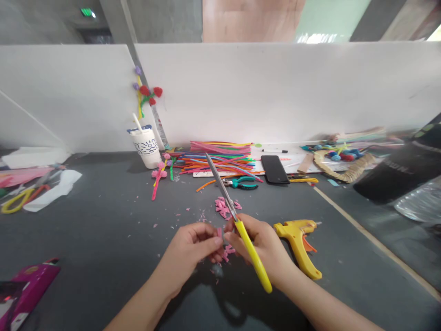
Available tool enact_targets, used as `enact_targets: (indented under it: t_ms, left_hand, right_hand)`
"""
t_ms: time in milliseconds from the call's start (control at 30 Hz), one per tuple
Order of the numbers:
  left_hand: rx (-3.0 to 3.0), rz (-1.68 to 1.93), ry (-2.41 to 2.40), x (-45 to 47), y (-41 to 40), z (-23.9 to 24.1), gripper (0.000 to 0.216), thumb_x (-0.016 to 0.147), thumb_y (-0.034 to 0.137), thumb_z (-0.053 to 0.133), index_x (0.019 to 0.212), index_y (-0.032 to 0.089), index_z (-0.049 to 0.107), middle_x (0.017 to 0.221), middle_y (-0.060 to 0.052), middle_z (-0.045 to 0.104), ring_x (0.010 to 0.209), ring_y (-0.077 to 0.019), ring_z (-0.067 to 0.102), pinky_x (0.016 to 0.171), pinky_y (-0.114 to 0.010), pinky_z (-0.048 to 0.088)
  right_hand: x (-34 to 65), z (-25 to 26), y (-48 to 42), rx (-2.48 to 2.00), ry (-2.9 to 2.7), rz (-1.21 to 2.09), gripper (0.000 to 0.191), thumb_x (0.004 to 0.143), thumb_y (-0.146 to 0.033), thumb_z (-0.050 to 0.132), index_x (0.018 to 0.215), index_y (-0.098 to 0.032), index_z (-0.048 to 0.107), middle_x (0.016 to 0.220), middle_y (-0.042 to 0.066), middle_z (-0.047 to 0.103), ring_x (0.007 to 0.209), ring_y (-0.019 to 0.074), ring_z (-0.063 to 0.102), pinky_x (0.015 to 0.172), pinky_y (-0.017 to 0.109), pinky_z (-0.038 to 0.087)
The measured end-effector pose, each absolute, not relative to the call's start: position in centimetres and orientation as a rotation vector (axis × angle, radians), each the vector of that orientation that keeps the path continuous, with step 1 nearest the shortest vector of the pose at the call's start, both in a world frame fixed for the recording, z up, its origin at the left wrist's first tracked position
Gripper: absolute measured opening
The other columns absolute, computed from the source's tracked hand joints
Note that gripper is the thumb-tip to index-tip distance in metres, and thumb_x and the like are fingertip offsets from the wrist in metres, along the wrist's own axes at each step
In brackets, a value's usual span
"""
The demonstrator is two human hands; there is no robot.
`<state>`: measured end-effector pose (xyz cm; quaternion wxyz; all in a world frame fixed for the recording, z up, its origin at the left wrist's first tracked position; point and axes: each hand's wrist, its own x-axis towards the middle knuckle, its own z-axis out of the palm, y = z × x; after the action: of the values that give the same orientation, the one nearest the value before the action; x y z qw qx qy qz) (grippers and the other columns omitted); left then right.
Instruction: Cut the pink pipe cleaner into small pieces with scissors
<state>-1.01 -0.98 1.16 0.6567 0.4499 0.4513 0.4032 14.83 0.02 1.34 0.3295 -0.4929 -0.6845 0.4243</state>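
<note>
My left hand [189, 248] is closed in a pinch on a short pink pipe cleaner piece [219, 232]. Facing it, close by, my right hand [270, 248] is closed on yellow-handled scissors [253, 257]. Their blades point up and away to the left, apart from the pink piece, and look closed. The right fingertips come near the pink piece; whether they touch it I cannot tell. Beyond my hands lies a heap of cut pink pieces [223, 208]. More pink cuttings [228, 252] show between and below my hands, with bits of fluff around them.
A yellow glue gun [299, 243] lies right of my right hand. Farther back are teal pliers [243, 183], a phone [274, 169], colourful pipe cleaners [217, 158] and a white cup [146, 149]. A magenta object [34, 289] is at lower left, a black bottle [396, 170] at right.
</note>
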Motion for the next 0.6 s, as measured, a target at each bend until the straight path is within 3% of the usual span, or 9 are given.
enact_targets:
  t_ms: [233,600]
  left_hand:
    - [0.933,1.33,1.111,-3.9,0.3,2.3,0.009,0.069,0.023,0.064,0.069,0.014,0.063,0.061,0.0,0.062,0.057,-0.0096,0.055,0.057,-0.02,0.043]
    - [0.916,1.42,1.095,-4.1,0.1,2.6,0.005,0.07,0.018,0.062,0.072,0.014,0.065,0.065,-0.001,0.063,0.058,-0.0096,0.054,0.057,-0.021,0.043]
  right_hand:
    - [15.1,1.1,-0.3,-1.443,-2.231,0.565,0.027,0.067,-0.042,0.059,0.067,-0.022,0.04,0.051,-0.007,0.044,0.044,0.0103,0.038,0.044,0.021,0.023]
    - [14.9,-0.9,-0.3,-1.371,-2.469,0.146,0.03,0.082,-0.046,0.038,0.084,-0.017,0.048,0.06,0.002,0.058,0.051,0.0166,0.052,0.048,0.025,0.026]
